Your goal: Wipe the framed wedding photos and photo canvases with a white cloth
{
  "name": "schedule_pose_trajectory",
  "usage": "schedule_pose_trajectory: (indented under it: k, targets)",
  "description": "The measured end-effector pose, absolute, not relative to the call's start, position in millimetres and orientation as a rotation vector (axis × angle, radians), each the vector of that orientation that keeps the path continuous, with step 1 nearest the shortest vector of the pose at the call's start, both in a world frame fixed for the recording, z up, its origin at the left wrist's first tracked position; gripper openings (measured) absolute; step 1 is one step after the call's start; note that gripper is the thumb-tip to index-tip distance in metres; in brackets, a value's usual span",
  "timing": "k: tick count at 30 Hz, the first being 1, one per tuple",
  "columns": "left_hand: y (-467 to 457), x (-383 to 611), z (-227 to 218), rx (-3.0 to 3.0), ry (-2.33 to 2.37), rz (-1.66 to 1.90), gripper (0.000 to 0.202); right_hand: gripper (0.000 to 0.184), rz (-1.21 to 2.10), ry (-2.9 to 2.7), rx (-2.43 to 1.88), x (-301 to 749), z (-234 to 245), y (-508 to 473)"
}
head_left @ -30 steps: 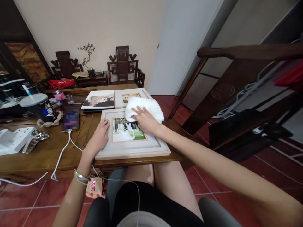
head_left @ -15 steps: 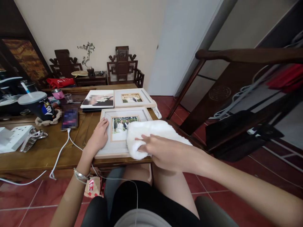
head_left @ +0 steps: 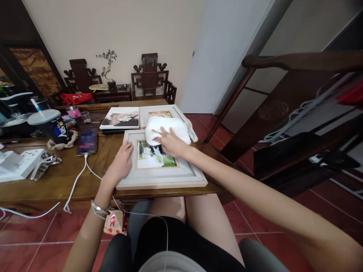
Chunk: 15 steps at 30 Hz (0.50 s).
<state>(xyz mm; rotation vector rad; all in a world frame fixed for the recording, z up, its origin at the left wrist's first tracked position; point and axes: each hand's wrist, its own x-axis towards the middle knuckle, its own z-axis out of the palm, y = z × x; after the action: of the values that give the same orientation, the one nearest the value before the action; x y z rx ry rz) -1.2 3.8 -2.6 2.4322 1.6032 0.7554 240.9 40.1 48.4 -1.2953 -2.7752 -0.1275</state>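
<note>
A pale wooden picture frame (head_left: 159, 184) with a photo of people on grass lies flat at the table's front edge. My left hand (head_left: 121, 160) holds its left side, fingers resting over the rim. With partly spread fingers, my right hand (head_left: 170, 141) grips and presses a fluffy white cloth (head_left: 167, 126) against the frame's upper part. The cloth hides the top of the photo and overlaps a second picture frame (head_left: 179, 113) behind. A photo panel (head_left: 124, 119) lies left of that second frame, on top of something dark.
On the wooden table (head_left: 99, 190) stand a lidded dark cup (head_left: 53, 126), a phone (head_left: 86, 141) with a white cable (head_left: 74, 185), a power strip (head_left: 24, 164) and a small clear glass (head_left: 85, 117). A dark wooden chair (head_left: 272, 109) stands at the right.
My right hand has moved with the cloth away from me, from the frame's lower right to its upper edge, uncovering the lower right. My left hand stays on the frame's left side.
</note>
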Motion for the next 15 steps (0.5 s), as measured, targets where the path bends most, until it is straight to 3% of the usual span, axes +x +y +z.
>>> schedule_pose_trajectory:
  k: [6, 12, 15]
  targets:
    - [2.3, 2.0, -2.2, 2.391, 1.624, 0.757, 0.058, 0.061, -0.067, -2.922, -1.149, 240.9, 58.3, 1.6]
    - [0.3, 5.5, -0.4, 2.352, 1.664, 0.761, 0.057, 0.059, 0.467, -3.052, -1.158, 247.3, 102.4, -68.1]
    - [-0.1, 6.0, 0.1, 2.348, 1.659, 0.754, 0.057, 0.057, 0.578, -3.041, -1.147, 245.4, 111.4, -85.6]
